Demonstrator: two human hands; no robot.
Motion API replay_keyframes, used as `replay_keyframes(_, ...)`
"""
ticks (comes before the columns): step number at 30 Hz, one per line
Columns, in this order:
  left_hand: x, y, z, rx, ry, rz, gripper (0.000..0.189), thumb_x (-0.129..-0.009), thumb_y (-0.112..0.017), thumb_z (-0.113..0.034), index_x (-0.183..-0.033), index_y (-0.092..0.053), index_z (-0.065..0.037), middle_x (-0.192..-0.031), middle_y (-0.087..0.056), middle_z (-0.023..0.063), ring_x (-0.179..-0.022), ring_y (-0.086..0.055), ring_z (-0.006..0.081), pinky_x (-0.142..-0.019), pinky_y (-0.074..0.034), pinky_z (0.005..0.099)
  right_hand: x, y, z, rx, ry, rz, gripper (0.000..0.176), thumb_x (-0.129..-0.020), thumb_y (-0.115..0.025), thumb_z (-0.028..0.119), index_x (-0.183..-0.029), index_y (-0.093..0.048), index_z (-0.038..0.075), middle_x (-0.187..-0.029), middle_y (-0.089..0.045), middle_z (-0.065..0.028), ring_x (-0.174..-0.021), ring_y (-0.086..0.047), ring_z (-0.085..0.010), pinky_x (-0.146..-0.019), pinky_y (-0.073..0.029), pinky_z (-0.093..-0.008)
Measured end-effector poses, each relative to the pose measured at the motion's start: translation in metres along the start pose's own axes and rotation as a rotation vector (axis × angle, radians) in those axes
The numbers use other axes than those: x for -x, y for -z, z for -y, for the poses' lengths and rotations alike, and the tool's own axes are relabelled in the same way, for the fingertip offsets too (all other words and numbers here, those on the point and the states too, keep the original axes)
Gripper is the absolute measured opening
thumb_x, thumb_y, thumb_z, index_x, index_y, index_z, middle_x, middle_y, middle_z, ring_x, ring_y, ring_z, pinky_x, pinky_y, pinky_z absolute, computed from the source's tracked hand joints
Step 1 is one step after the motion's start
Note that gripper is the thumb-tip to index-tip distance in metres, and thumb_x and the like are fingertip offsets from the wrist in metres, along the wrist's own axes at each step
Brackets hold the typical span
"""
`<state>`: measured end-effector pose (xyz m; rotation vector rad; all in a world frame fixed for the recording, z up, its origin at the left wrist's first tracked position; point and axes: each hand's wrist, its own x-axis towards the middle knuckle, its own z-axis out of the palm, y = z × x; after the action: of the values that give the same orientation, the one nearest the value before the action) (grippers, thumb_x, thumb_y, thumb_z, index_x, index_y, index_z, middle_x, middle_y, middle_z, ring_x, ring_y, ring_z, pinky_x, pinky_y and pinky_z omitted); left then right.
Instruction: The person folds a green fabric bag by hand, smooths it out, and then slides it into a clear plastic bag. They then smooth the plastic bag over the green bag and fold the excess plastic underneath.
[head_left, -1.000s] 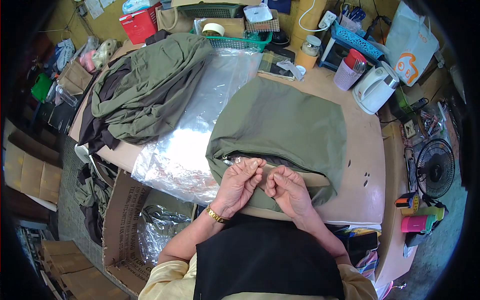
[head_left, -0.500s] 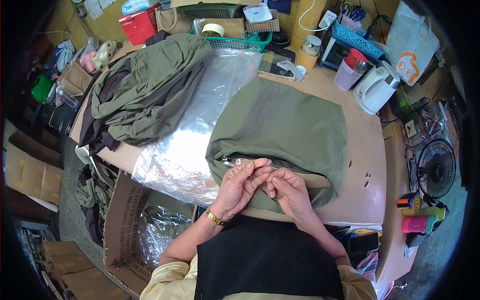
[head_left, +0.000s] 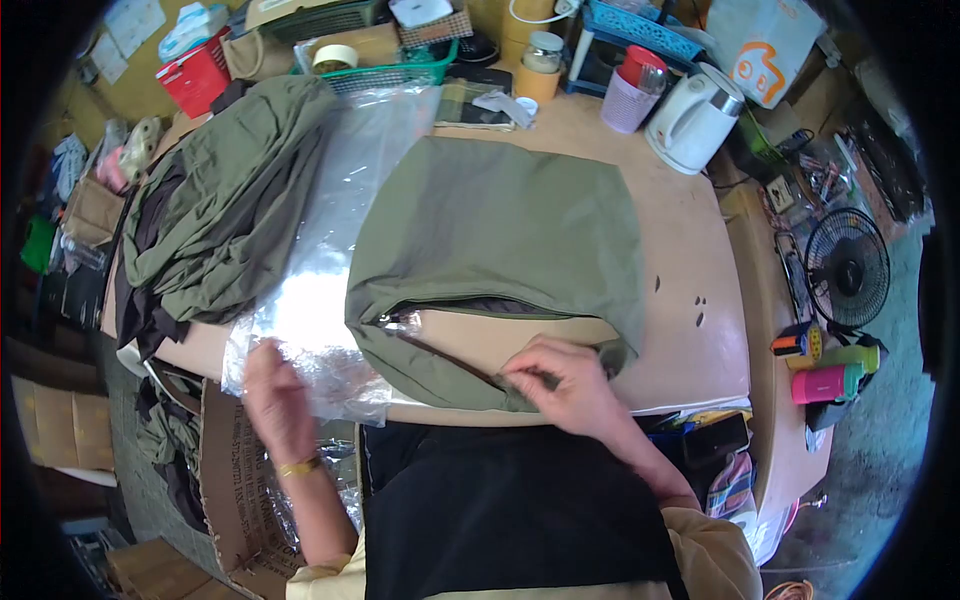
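Observation:
An olive-green fabric bag point(head_left: 500, 220) lies flat on the table with its zipped opening point(head_left: 470, 308) spread apart. At the lower edge of that opening, my right hand point(head_left: 570, 385) has its thumb and fingers pinched together on the bag's dark zip edge. My left hand point(head_left: 277, 400) is away from the bag, over the near edge of the clear plastic sheets point(head_left: 325, 250); it is smeared by motion and its fingers are hard to read. A small clear plastic piece point(head_left: 405, 322) shows at the left end of the opening.
Heaped green and dark fabric point(head_left: 230, 190) lies at the left of the table point(head_left: 690, 350). A white kettle point(head_left: 695, 120) and a lilac cup point(head_left: 632, 105) stand at the back right. Below left is an open cardboard box point(head_left: 228, 470); a black fan point(head_left: 847, 267) is at right.
My hands were together over the bag's opening. Now my left hand has swung left, and my right hand pinches the lower zip edge. The opening is spread wider, and the view has shifted.

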<state>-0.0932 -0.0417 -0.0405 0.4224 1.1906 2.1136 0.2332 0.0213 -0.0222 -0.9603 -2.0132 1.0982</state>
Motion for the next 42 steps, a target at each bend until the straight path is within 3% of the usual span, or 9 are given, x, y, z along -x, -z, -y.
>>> replay_keyframes(9,-0.006,0.277,0.013,-0.373,-0.025,-0.445,0.025,-0.099,-0.066,-0.026,-0.107,-0.067,-0.003,-0.093,-0.067,0.0022,-0.076,-0.057,0.0055,-0.063,-0.044,0.0177,-0.006,0.035,-0.064,0.629,0.143,-0.287,0.019,-0.080,-0.070,-0.006,-0.098,-0.069,-0.001,-0.100,-0.067,-0.0144,-0.086,-0.068,-0.0309,-0.076,-0.056,-0.0380)
replay_keyframes(23,0.055,0.354,0.160,-1.195,0.425,-0.378,0.033,-0.086,-0.081,-0.026,-0.068,-0.066,-0.003,-0.064,-0.065,0.0054,-0.050,-0.055,0.0137,-0.047,-0.042,0.0315,-0.019,0.035,-0.093,0.187,-0.091,-0.363,0.009,-0.088,-0.060,-0.010,-0.089,-0.064,-0.002,-0.095,-0.073,-0.0129,-0.078,-0.069,-0.0167,-0.072,-0.056,-0.0284)
replay_keyframes(25,0.053,0.358,0.158,-1.887,-0.841,0.466,0.030,-0.080,-0.085,-0.028,-0.082,-0.074,0.000,-0.071,-0.071,0.0142,-0.057,-0.066,0.0220,-0.056,-0.051,0.0364,-0.017,0.036,-0.093,0.126,-0.178,-0.341,0.010,-0.089,-0.057,-0.010,-0.089,-0.063,-0.003,-0.096,-0.073,-0.0125,-0.079,-0.068,-0.0124,-0.073,-0.055,-0.0269)
replay_keyframes(26,0.056,0.380,0.161,-1.749,-0.189,0.231,0.036,-0.075,-0.085,-0.026,-0.101,-0.077,-0.003,-0.083,-0.075,0.0184,-0.073,-0.073,0.0279,-0.067,-0.055,0.0387,-0.017,0.035,-0.094,0.084,-0.159,-0.359,0.009,-0.091,-0.057,-0.009,-0.089,-0.062,-0.002,-0.096,-0.073,-0.0119,-0.078,-0.066,-0.0111,-0.072,-0.055,-0.0261)
replay_keyframes(28,0.032,0.332,0.113,-1.556,0.366,-0.044,0.033,-0.076,-0.083,-0.022,-0.104,-0.077,-0.005,-0.089,-0.076,0.0153,-0.078,-0.074,0.0308,-0.070,-0.055,0.0426,-0.017,0.033,-0.099,0.041,-0.139,-0.379,0.009,-0.093,-0.056,-0.008,-0.089,-0.061,-0.002,-0.097,-0.073,-0.0112,-0.077,-0.065,-0.0098,-0.072,-0.054,-0.0252)
replay_keyframes(30,0.011,0.274,0.051,-1.908,-0.079,0.296,0.023,-0.079,-0.081,-0.023,-0.079,-0.073,-0.001,-0.074,-0.071,0.0157,-0.065,-0.070,0.0296,-0.060,-0.052,0.0428,-0.016,0.032,-0.104,-0.156,-0.141,-0.374,0.010,-0.095,-0.054,-0.007,-0.094,-0.061,-0.001,-0.097,-0.072,-0.0081,-0.075,-0.063,-0.0088,-0.072,-0.053,-0.0247)
replay_keyframes(34,0.002,0.057,-0.054,-1.400,-0.080,0.179,0.022,-0.092,-0.068,-0.013,-0.078,-0.068,0.005,-0.061,-0.059,0.0039,-0.057,-0.050,0.0088,-0.054,-0.041,0.0277,-0.018,0.031,-0.104,-0.321,-0.170,-0.342,0.011,-0.097,-0.051,-0.007,-0.093,-0.059,0.000,-0.097,-0.070,-0.0075,-0.074,-0.060,-0.0074,-0.072,-0.051,-0.0238)
replay_keyframes(37,0.025,-0.063,-0.043,-1.003,-0.070,0.887,0.034,-0.091,-0.063,-0.007,-0.124,-0.067,-0.003,-0.116,-0.071,0.0136,-0.107,-0.068,0.0253,-0.091,-0.053,0.0361,-0.023,0.027,-0.102,-0.409,-0.171,-0.281,0.011,-0.097,-0.051,-0.007,-0.092,-0.058,0.001,-0.091,-0.068,-0.0065,-0.073,-0.059,-0.0068,-0.070,-0.050,-0.0231)
replay_keyframes(42,0.043,-0.121,0.090,-1.236,-0.477,1.464,0.069,-0.097,-0.060,-0.034,-0.153,-0.034,-0.001,-0.158,-0.035,0.0194,-0.147,-0.032,0.0359,-0.119,-0.028,0.0526,-0.015,0.030,-0.103,-0.237,-0.206,-0.243,0.011,-0.097,-0.051,-0.006,-0.090,-0.056,0.001,-0.082,-0.064,-0.0044,-0.069,-0.058,-0.0078,-0.065,-0.050,-0.0236)
